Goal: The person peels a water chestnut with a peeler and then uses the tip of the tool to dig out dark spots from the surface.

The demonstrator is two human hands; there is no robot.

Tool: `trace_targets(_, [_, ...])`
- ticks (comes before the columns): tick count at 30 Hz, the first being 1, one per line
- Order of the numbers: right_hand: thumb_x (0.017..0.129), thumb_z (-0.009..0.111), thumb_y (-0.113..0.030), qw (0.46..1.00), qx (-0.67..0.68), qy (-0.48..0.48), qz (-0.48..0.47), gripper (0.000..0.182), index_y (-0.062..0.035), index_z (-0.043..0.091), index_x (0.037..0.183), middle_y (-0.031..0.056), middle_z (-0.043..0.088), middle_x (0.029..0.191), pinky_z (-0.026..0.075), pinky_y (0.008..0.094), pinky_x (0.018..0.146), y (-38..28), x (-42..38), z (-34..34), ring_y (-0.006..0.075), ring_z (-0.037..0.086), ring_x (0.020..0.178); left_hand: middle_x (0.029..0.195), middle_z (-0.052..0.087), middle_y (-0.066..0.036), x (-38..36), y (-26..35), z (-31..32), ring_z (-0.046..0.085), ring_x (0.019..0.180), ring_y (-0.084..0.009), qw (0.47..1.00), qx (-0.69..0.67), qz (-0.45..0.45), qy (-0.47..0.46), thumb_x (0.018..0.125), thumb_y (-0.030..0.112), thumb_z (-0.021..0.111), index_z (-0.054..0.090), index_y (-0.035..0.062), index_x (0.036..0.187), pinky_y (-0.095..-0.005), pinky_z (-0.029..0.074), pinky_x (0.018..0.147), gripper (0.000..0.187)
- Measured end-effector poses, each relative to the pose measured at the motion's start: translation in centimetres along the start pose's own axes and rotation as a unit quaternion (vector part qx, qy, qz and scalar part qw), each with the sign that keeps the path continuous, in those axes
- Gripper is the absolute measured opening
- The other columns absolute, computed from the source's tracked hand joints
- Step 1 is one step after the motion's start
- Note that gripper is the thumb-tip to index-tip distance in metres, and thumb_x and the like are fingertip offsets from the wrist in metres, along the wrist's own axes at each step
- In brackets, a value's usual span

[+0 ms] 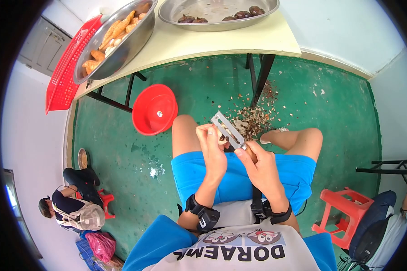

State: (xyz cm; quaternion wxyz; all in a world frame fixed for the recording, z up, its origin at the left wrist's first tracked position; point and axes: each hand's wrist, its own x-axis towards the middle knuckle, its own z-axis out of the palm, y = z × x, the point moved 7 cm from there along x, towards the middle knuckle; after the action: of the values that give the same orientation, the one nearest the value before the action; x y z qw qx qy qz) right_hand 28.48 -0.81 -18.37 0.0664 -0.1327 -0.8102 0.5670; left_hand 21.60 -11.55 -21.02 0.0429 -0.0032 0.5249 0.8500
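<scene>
My left hand (212, 151) is closed around a water chestnut (222, 137), pale where it is peeled and dark on the skin that is left. Wrapped round the wooden handle of a metal peeler (228, 130) is my right hand (261, 165). The peeler's flat blade frame slants up and left, over the water chestnut and close to my left fingers. Both hands are above my lap, and the fingers partly hide the water chestnut.
Peelings (253, 123) litter the green floor ahead. A red basin (155, 109) stands at left. On the table (221, 43) are a metal tray (203, 25) with dark water chestnuts and a bowl (135, 49) of orange roots. A red stool (343, 210) is at right; another person (77, 203) sits at left.
</scene>
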Motion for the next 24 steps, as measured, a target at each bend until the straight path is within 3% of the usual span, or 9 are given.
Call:
trace_targets(3, [0.082, 0.056, -0.025, 1.000, -0.001, 0.009, -0.003, 0.025, -0.0006, 0.051, 0.080, 0.0138, 0.048, 0.052, 0.038, 0.0322, 0.043, -0.3, -0.1, 0.0, 0.0272, 0.049, 0.045, 0.074, 0.044, -0.004, -0.2, 0.2, 0.1, 0.042, 0.059, -0.0094, 0.999, 0.019, 0.025, 0.005, 0.092, 0.024, 0.031, 0.032, 0.0070, 0.092, -0.0227, 0.036, 0.051, 0.017])
trace_targets(5, [0.082, 0.055, -0.023, 0.998, 0.009, 0.066, 0.015, 0.023, 0.0003, 0.052, 0.079, 0.0118, 0.045, 0.049, 0.035, 0.0300, 0.041, 0.1, -0.1, -0.4, 0.0182, 0.044, 0.041, 0.073, 0.044, -0.006, -0.8, 0.6, 0.4, 0.046, 0.061, -0.0112, 0.996, 0.070, 0.061, 0.004, 0.091, 0.022, 0.031, 0.031, 0.0060, 0.091, -0.0235, 0.037, 0.051, 0.016])
trace_targets(9, [0.082, 0.056, -0.021, 0.989, 0.021, 0.145, 0.025, 0.024, 0.0016, 0.052, 0.077, 0.0032, 0.039, 0.048, 0.029, 0.0244, 0.040, 2.4, 0.8, -2.8, 0.0058, 0.032, 0.046, 0.067, 0.045, -0.009, -1.7, 1.7, 2.5, 0.046, 0.057, -0.0129, 0.985, 0.032, 0.135, -0.099, 0.091, 0.021, 0.030, 0.031, 0.0056, 0.093, -0.0241, 0.037, 0.050, 0.015])
trace_targets(11, [0.082, 0.056, -0.021, 0.989, 0.048, 0.135, 0.024, 0.024, 0.0017, 0.052, 0.078, 0.0020, 0.038, 0.048, 0.029, 0.0239, 0.040, 2.7, 0.6, -2.7, 0.0050, 0.032, 0.047, 0.065, 0.042, -0.007, -0.1, 0.5, 1.7, 0.042, 0.055, -0.0139, 0.998, 0.005, 0.018, -0.060, 0.092, 0.028, 0.027, 0.033, 0.0092, 0.092, -0.0257, 0.035, 0.049, 0.020])
trace_targets(12, [0.082, 0.057, -0.022, 0.989, 0.075, 0.129, 0.025, 0.024, 0.0018, 0.053, 0.079, 0.0007, 0.038, 0.049, 0.029, 0.0234, 0.041, 2.8, 0.6, -2.7, 0.0043, 0.032, 0.048, 0.065, 0.042, -0.007, -0.1, 0.5, 1.7, 0.042, 0.055, -0.0139, 0.998, 0.005, 0.017, -0.061, 0.092, 0.028, 0.027, 0.033, 0.0092, 0.092, -0.0257, 0.035, 0.049, 0.020])
trace_targets(19, [0.080, 0.059, -0.023, 0.989, 0.066, 0.129, 0.014, 0.025, 0.0014, 0.054, 0.082, 0.0030, 0.045, 0.052, 0.034, 0.0238, 0.043, 1.5, 0.4, -2.4, 0.0065, 0.038, 0.047, 0.064, 0.041, -0.003, -0.2, -0.1, 2.1, 0.041, 0.056, -0.0109, 0.989, -0.089, -0.074, -0.097, 0.092, 0.034, 0.024, 0.036, 0.0085, 0.096, -0.0247, 0.033, 0.047, 0.028])
trace_targets(21, [0.078, 0.061, -0.024, 0.989, -0.020, 0.148, 0.009, 0.025, -0.0006, 0.055, 0.084, 0.0083, 0.053, 0.058, 0.039, 0.0274, 0.045, 1.0, 0.3, -2.6, 0.0155, 0.050, 0.047, 0.064, 0.042, -0.002, -0.3, -0.1, 2.1, 0.040, 0.054, -0.0103, 0.989, -0.079, -0.075, -0.104, 0.092, 0.035, 0.025, 0.037, 0.0078, 0.098, -0.0245, 0.033, 0.046, 0.030])
trace_targets(23, [0.077, 0.062, -0.024, 0.979, -0.084, 0.186, -0.025, 0.024, -0.0022, 0.056, 0.085, 0.0100, 0.056, 0.063, 0.041, 0.0296, 0.047, 0.4, 0.2, -3.1, 0.0208, 0.053, 0.051, 0.067, 0.051, -0.004, -0.6, 1.8, 1.7, 0.043, 0.052, -0.0100, 0.979, 0.150, 0.098, -0.097, 0.090, 0.033, 0.028, 0.046, 0.0042, 0.100, -0.0230, 0.035, 0.049, 0.035])
trace_targets(24, [0.075, 0.063, -0.024, 0.962, -0.147, 0.223, -0.059, 0.024, -0.0039, 0.056, 0.086, 0.0116, 0.058, 0.068, 0.043, 0.0319, 0.048, -0.2, -0.1, -3.4, 0.0261, 0.056, 0.055, 0.067, 0.051, -0.004, -0.5, 1.8, 1.5, 0.043, 0.052, -0.0100, 0.979, 0.150, 0.097, -0.097, 0.090, 0.033, 0.028, 0.046, 0.0042, 0.100, -0.0230, 0.035, 0.049, 0.035])
